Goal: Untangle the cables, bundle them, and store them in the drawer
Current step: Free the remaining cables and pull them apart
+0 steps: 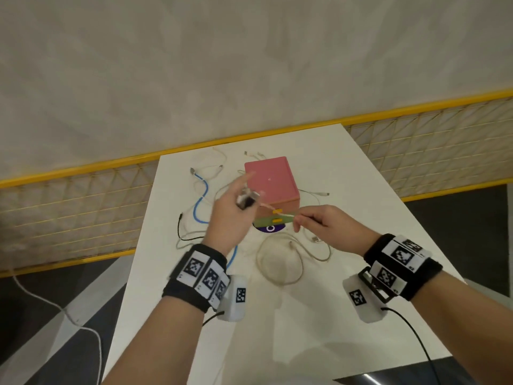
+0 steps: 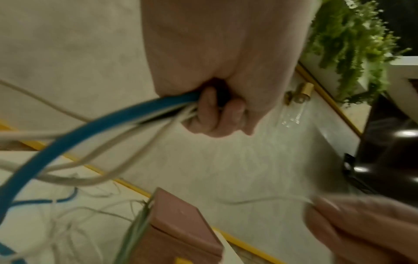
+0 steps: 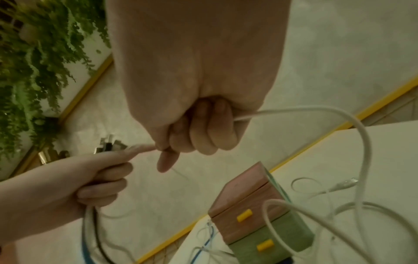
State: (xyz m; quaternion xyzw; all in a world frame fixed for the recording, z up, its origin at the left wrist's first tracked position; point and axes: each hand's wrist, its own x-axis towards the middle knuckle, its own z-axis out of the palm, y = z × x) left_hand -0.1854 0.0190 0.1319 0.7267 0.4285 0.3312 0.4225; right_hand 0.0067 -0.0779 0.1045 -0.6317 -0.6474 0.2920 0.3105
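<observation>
Two hands, left hand (image 1: 227, 215) gripping several cables (image 2: 108, 125); right hand (image 1: 324, 226) pinching one cable (image 3: 316, 114)

Both raised hands, left hand (image 1: 226, 215) and right hand (image 1: 323, 227), fingers curled tight.

Right hand (image 3: 199, 107) fisted round white cable (image 3: 353, 125), left hand (image 3: 74, 182) clutching cable bunch (image 3: 90, 230), pink drawer box (image 3: 246, 201) below

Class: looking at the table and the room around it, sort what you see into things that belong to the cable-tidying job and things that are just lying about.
Job:
left hand gripping bunched cables
blue cable
right hand pinching a white cable
loose cables on the table
drawer box

Lying about:
hanging plants
yellow railing
purple disc
</observation>
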